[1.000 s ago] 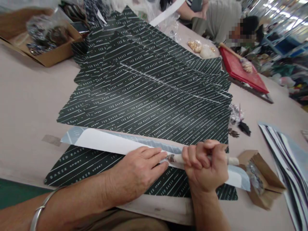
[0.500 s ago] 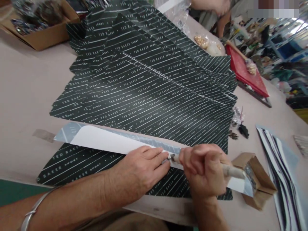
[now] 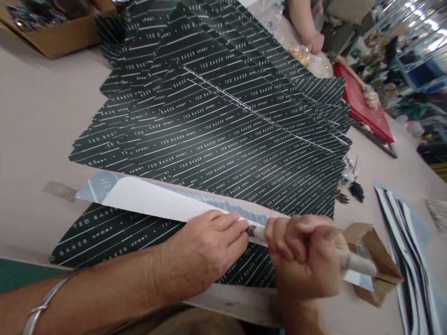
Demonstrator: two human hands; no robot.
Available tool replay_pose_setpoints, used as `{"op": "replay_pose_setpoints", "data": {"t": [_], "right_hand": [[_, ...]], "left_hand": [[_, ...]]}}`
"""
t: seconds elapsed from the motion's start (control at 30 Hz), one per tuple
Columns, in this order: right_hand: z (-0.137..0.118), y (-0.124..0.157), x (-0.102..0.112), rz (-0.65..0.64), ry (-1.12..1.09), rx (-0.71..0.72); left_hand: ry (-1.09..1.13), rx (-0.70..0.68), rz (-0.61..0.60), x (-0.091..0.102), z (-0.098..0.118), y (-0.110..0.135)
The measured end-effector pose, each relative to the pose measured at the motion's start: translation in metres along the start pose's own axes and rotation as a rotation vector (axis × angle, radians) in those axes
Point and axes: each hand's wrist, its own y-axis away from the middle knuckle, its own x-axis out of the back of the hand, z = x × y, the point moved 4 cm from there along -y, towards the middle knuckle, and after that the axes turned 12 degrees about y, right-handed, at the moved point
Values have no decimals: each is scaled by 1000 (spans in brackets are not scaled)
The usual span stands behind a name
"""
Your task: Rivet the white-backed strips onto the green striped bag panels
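1. Our right hand point(image 3: 303, 260) is closed in a fist around a pale-handled tool point(image 3: 358, 262), whose metal tip point(image 3: 251, 230) points toward our left fingers.
2. Our left hand point(image 3: 209, 242) lies flat, its fingers nearly straight and side by side. It grips nothing that we can see, and its fingertips rest on the white strip, right by the tip. We cannot tell whether they touch the metal.
3. The white strip point(image 3: 153, 197) lies on a blue-grey strip point(image 3: 96, 184), which crosses a dark printed sheet point(image 3: 94, 237) nearest us. Farther off, a pile of dark printed sheets point(image 3: 223, 130) covers much of the table.
4. Compared with a second ago, both hands sit slightly farther right along the white strip, and the tool's butt end has swung lower, sticking out more beyond our fist.
5. We judge that tip and pressing fingers travel together, so the work is advancing along the strip in small steps. The contact itself is too hidden to check.
6. Across the table, a co-worker's hand point(image 3: 315, 43) has come to a bag of gold-coloured pieces point(image 3: 323, 66); our strips look unaffected.
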Motion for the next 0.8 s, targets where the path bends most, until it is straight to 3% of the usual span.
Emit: {"op": "replay_pose_setpoints", "data": {"t": [0.23,0.3,0.43,0.6,0.8], "right_hand": [[-15,9,-13,-250,542,209],[-14,3,-19,-305,564,178],[-13,-8,-32,-267,563,108],[-17,-8,-48,-376,655,196],[-21,-6,-49,-409,736,271]], "left_hand": [[81,33,15,-2,-1,2],[91,28,-3,-4,-2,2],[62,14,-51,-9,-4,3],[64,24,-52,-13,-5,5],[23,10,-58,-16,-4,7]]}}
